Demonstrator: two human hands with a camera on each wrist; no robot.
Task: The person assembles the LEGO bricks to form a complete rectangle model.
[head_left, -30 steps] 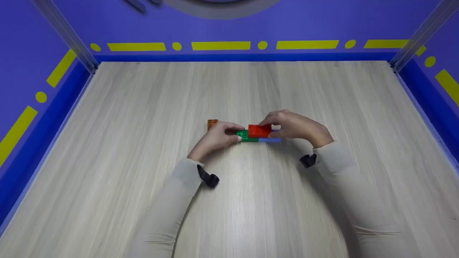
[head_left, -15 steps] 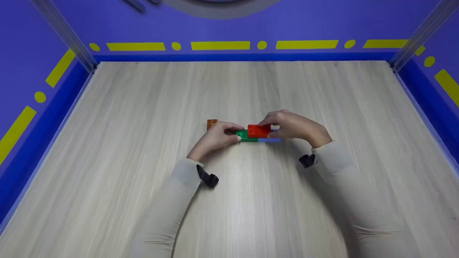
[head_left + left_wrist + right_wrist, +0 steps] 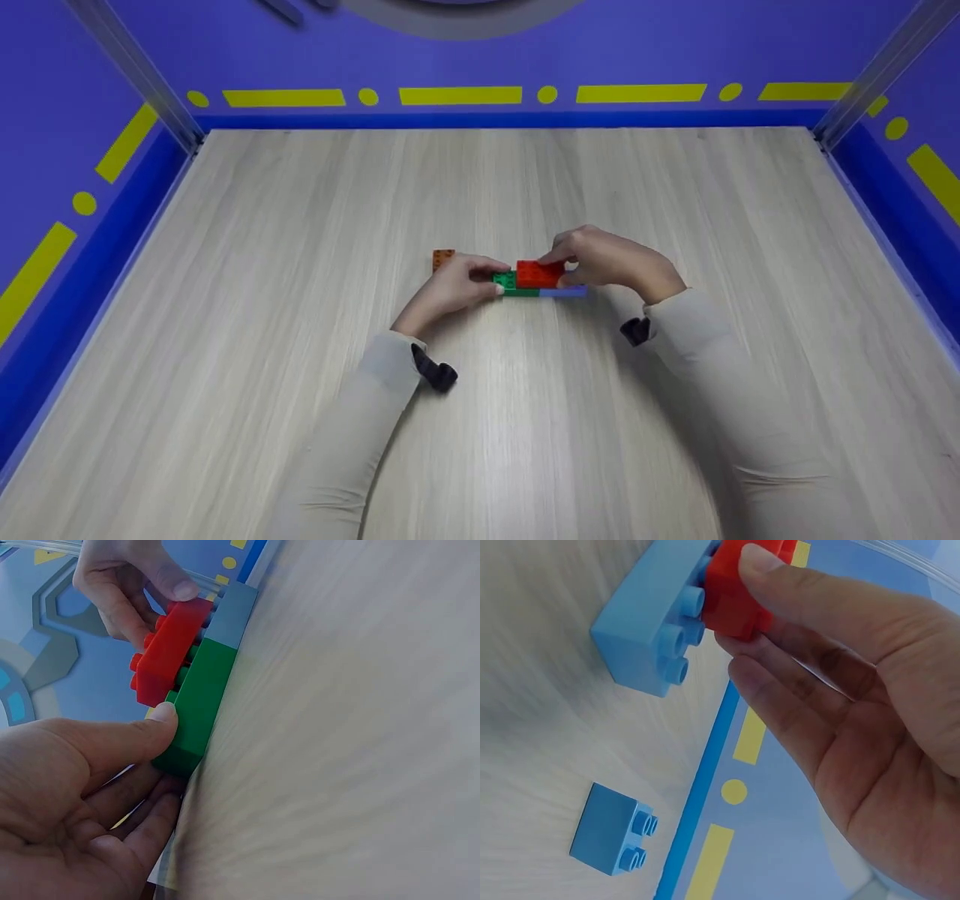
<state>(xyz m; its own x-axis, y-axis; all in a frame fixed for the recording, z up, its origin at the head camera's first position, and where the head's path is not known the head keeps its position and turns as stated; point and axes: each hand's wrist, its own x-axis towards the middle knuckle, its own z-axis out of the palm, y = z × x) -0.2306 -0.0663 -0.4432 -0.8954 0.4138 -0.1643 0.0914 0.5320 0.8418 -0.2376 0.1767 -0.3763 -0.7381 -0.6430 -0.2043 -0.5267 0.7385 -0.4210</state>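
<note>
A green brick (image 3: 521,292) and a light blue brick (image 3: 562,292) lie end to end on the table. My left hand (image 3: 456,286) pinches the green brick's left end between thumb and fingers. Above the joint of these two, my right hand (image 3: 611,259) grips a red brick (image 3: 537,274) by its right end. In the left wrist view, studs show in a narrow gap between the red brick (image 3: 169,652) and the green brick (image 3: 201,705), so the red one sits slightly raised there. Bare studs show on the blue brick's (image 3: 641,619) right end in the right wrist view.
An orange brick (image 3: 442,259) lies just behind my left hand, partly covered by it. The right wrist view shows a small blue brick (image 3: 604,829) standing apart on the table; the head view does not show it. Blue walls (image 3: 480,60) enclose the wooden table (image 3: 300,210).
My right hand and wrist have shifted slightly left and away from me, the red brick barely moving left with them. My left hand and the green brick stay put.
</note>
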